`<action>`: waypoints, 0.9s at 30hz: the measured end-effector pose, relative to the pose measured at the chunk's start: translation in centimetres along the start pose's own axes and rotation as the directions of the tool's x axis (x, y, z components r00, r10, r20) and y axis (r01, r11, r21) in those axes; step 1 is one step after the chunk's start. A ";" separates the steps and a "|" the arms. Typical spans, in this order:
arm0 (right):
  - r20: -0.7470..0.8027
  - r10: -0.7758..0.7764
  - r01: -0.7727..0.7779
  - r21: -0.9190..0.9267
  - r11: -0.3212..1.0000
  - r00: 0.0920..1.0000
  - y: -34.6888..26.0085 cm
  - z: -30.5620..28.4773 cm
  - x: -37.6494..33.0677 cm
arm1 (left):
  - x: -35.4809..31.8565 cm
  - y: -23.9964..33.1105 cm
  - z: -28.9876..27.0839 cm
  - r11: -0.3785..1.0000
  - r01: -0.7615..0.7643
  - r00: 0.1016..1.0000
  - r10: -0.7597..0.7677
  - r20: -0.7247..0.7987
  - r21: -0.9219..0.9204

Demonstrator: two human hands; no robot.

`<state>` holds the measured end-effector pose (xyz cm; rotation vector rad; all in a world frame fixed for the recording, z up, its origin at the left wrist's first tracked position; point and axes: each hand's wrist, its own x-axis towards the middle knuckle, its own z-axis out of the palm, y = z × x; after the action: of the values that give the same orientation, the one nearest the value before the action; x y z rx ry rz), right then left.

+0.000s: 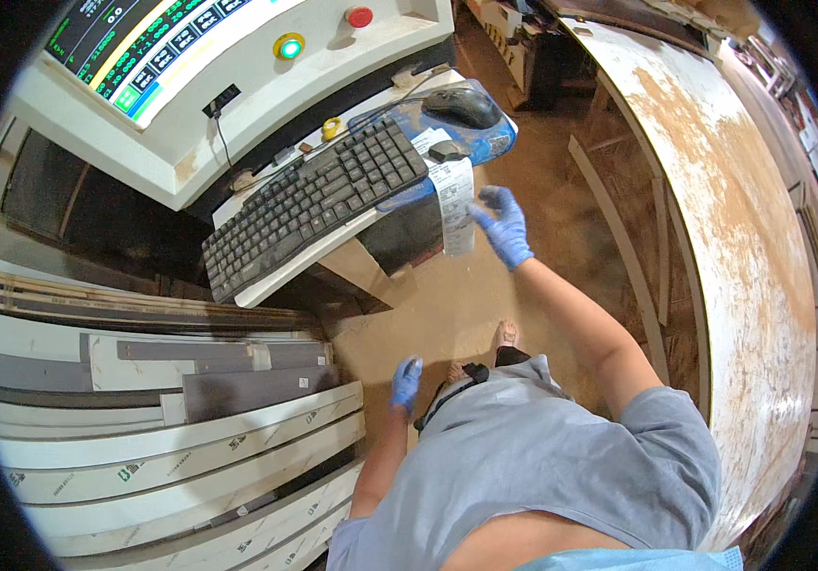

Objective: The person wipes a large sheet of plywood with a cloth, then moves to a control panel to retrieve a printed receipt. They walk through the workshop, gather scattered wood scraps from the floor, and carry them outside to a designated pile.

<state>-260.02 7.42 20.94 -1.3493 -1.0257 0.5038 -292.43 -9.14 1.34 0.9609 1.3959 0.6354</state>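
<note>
Blue-gloved right hand (pixel 504 228): no telling whether it touches the long white paper slip (pixel 457 224), print too small to read! Beyond it, leftward, the bright rectangular screen (pixel 157 48) is cut off up top. Blue-gloved left hand (pixel 407 383): anything held there can't be made out; left of it, long flat white boards (pixel 171 466) crop at the rim.

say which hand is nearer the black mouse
Right. In view, the right hand is below the black mouse, by the paper slip; the left hand is far lower, beside stacked panels.
</note>
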 end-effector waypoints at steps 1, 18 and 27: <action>0.019 0.027 -0.025 -0.090 0.996 0.999 -0.6 0.4 -0.8 | 0.6 0.7 0.6 0.999 0.004 1.000 -0.004 0.003 -0.042; 0.297 0.253 -0.351 0.348 0.870 0.921 -2.3 -3.1 -4.7 | 0.7 23.4 11.1 0.709 -0.703 0.706 0.705 -0.063 0.062; 0.390 0.207 -0.223 -0.005 0.975 0.897 -4.6 -6.8 -4.7 | -1.4 27.8 16.6 0.700 -0.682 0.728 0.676 -0.109 -0.214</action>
<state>-257.90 -1.02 24.54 -1.3638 -1.1841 0.9854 -271.68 0.53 24.35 1.2777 0.9117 1.3468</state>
